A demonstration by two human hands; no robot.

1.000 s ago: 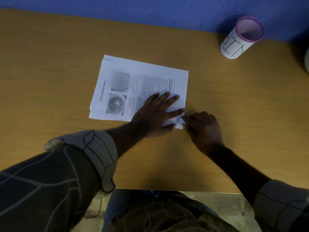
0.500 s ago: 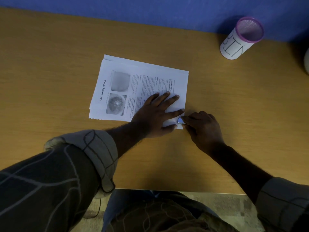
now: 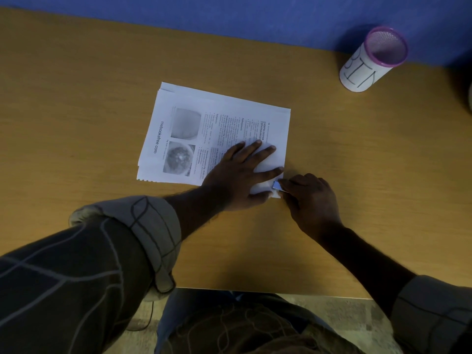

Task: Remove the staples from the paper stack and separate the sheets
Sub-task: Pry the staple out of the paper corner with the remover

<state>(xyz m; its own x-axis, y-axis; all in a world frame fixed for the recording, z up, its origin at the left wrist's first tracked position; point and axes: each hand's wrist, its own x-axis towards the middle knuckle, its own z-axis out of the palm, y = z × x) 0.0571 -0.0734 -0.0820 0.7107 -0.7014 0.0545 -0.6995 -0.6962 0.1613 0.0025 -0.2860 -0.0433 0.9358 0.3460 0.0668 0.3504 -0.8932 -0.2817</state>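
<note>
A stack of printed white sheets (image 3: 204,118) lies on the wooden desk (image 3: 76,98), text and two grey pictures facing up. My left hand (image 3: 240,175) rests flat on the stack's near right part, fingers spread, pressing it down. My right hand (image 3: 311,200) sits at the stack's near right corner, fingers pinched on a small shiny metal tool (image 3: 276,185) whose tip touches that corner. The staple itself is too small to make out.
A white mesh cup (image 3: 370,62) with a purple rim and "BIN" written on it stands at the back right, by the blue wall (image 3: 229,16). The desk's near edge runs just in front of my lap.
My right hand has nudged slightly left, bringing the metal tool further onto the paper corner. The left hand and the stack have stayed put.
</note>
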